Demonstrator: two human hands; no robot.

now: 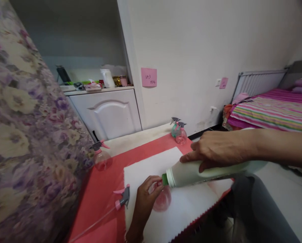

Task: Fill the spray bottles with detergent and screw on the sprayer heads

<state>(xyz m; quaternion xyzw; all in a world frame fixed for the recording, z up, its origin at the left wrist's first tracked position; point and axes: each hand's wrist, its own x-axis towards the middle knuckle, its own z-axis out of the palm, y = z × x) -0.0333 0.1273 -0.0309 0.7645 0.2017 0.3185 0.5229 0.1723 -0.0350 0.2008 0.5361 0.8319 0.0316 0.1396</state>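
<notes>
My right hand point(214, 150) grips a large pale green bottle point(188, 175), tipped nearly level with its mouth toward the left. A green spout point(164, 179) sticks out of that mouth and meets the neck of a clear pink spray bottle point(162, 199). Around that neck are the closed fingers of my left hand point(148, 194); the spray bottle has no sprayer head on and stands on a white cloth point(191, 206). Left of my left hand lies a grey and pink spray head point(123, 197) with its long tube. Whether liquid is flowing cannot be made out.
On the red table cover point(100, 195), a pink spray bottle point(102, 160) stands at the left. Another pink one point(181, 135) and a green one point(174, 130) stand at the far right corner. A floral curtain point(27, 135) hangs left; a bed point(274, 108) is at right.
</notes>
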